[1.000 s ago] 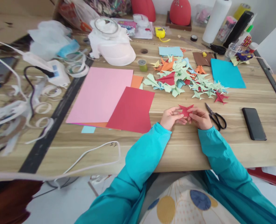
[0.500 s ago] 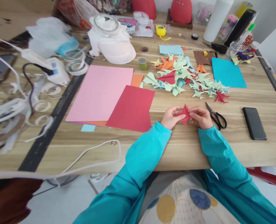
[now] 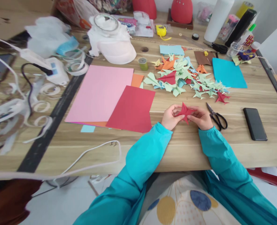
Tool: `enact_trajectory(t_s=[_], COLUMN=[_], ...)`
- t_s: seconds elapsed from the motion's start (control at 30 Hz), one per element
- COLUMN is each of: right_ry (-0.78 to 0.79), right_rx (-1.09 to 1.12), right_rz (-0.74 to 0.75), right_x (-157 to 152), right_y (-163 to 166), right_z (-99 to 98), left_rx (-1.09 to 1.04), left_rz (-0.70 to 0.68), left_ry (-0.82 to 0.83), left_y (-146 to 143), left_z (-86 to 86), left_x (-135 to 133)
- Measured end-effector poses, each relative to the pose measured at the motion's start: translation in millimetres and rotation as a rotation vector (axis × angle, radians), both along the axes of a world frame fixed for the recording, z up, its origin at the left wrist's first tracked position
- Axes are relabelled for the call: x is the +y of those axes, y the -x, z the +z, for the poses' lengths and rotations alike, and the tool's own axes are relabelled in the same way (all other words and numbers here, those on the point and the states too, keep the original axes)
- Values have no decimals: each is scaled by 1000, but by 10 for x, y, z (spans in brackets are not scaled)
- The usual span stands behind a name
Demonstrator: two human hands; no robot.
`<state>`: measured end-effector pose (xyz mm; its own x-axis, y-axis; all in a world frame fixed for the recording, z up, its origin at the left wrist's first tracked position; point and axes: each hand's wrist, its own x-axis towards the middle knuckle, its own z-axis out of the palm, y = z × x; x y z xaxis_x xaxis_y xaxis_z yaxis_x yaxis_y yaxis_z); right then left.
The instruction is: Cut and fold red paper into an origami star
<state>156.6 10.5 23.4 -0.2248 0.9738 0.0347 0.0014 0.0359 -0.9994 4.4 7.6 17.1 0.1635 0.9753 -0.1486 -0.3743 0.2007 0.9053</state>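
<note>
Between my two hands is a red folded paper star (image 3: 184, 110) with pointed arms, held just above the wooden table. My left hand (image 3: 171, 117) pinches its left side with thumb and fingers. On its right side, my right hand (image 3: 202, 117) grips it, the thumb near the lower middle. Right beside my right hand lie black-handled scissors (image 3: 217, 117). Beyond the hands spreads a pile of folded paper pieces (image 3: 179, 75) in pale green, orange, red and blue. A red paper sheet (image 3: 133, 109) lies left of my left hand, overlapping a pink sheet (image 3: 103, 90).
A black phone (image 3: 255, 124) lies at the right. Blue paper (image 3: 229, 72) is behind the scissors, a yellow tape measure (image 3: 161, 30) at the back. Rolls of tape and ribbon (image 3: 44, 106), a power strip (image 3: 56, 71) and a white cable (image 3: 98, 145) occupy the left.
The red paper star has turned and now shows its spread arms more openly. My right thumb has shifted down and left on it, and both hands stay in about the same place.
</note>
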Motion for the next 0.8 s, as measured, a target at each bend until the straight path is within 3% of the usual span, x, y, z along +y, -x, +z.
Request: enact_trajectory(t_s=[0.27,0.57,0.8], right_ry=[-22,-36,1], right_rx=[-55,-84,-43], right_rz=[41,73,88], right_x=[7,-6,-3], right_y=[-18,-19,-21], right_z=[-56,-50,-99], left_rx=[21,-161,-57], left_rz=[39,-49,-1], left_ry=[12,282,67], left_y=[-10,8,1], left_z=[-14,45,-1], left_x=[11,-4,-5])
